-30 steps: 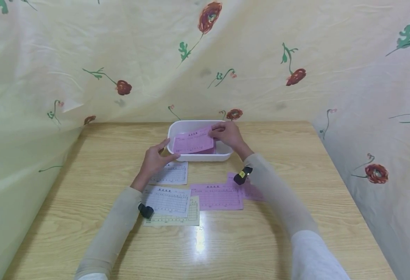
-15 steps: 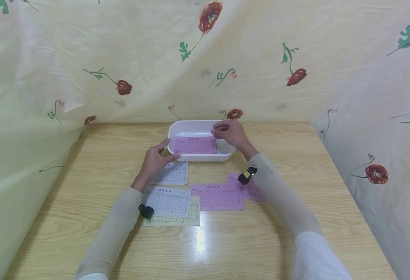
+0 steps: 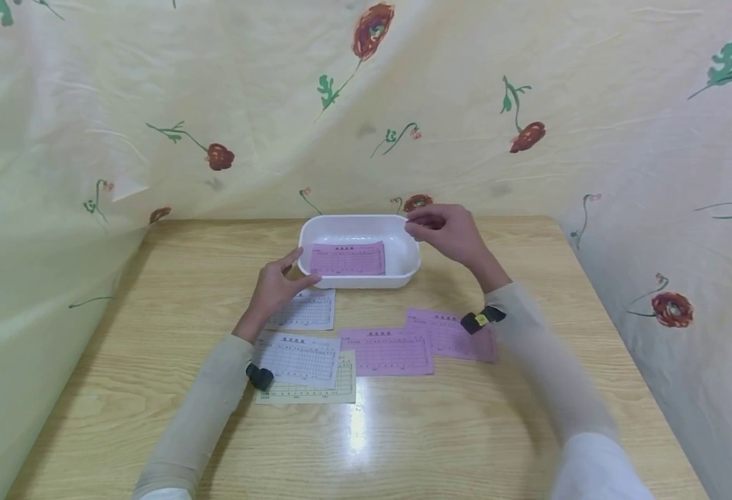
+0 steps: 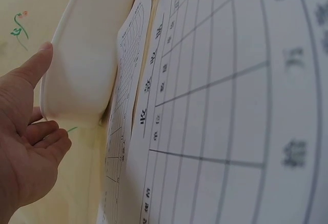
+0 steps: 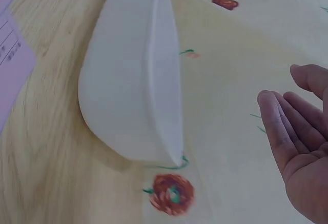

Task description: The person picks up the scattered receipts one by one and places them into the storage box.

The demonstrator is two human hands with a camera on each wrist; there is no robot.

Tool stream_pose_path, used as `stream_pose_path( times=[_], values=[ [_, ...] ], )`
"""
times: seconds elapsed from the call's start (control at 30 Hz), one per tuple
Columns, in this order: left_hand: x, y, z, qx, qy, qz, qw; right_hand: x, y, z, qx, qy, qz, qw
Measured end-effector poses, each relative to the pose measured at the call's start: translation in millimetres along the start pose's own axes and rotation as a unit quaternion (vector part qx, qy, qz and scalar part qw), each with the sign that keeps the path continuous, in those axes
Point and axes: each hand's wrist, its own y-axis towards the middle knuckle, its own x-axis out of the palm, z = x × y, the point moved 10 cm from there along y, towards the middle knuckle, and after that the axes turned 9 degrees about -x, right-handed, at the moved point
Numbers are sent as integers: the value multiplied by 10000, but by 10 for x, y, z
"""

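Observation:
A white plastic tub (image 3: pixel 366 282) stands at the back of the table, with pink printed receipt slips (image 3: pixel 348 259) lying in its left part. At its left end my left hand (image 3: pixel 273 288) holds it between the spread thumb and fingers; in the left wrist view the thumb tip meets the tub's rim (image 4: pixel 56 34). My right hand (image 3: pixel 450 232) is raised over the tub's right end, bent at the fingers with nothing between them. The right wrist view has this hand (image 5: pixel 302 137) apart from the tub (image 5: pixel 123 80).
White slips (image 3: pixel 300 357) and a yellow slip (image 3: pixel 347 389), partly covered, lie in front of my left hand. Two overlapping pink slips (image 3: pixel 386 352) are on the wooden table (image 3: pixel 466 430) at centre right. A flowered cloth (image 3: pixel 266 83) hangs behind and at both sides.
The right hand has let go of a pink slip, which now lies flat in the tub. It has then drawn back to the right. The left hand stays at the tub.

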Motion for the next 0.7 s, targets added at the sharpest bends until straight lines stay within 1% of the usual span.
stream_pose_path(
  times=[0.17, 0.3, 0.5, 0.7],
  values=[
    [8, 4, -3, 7, 14, -24, 10000, -226, -230, -75, -113, -98, 189, 9997],
    [3, 5, 4, 41, 27, -14, 10000, -355, -433, -68, 0, -265, 254, 9993],
    [-3, 1, 1, 29, 55, -19, 10000, -494, -737, 32, 126, -543, 335, 9979],
    [7, 3, -11, 35, 129, -34, 9999, -570, -1020, 239, 331, -693, 383, 9963]
  ],
)
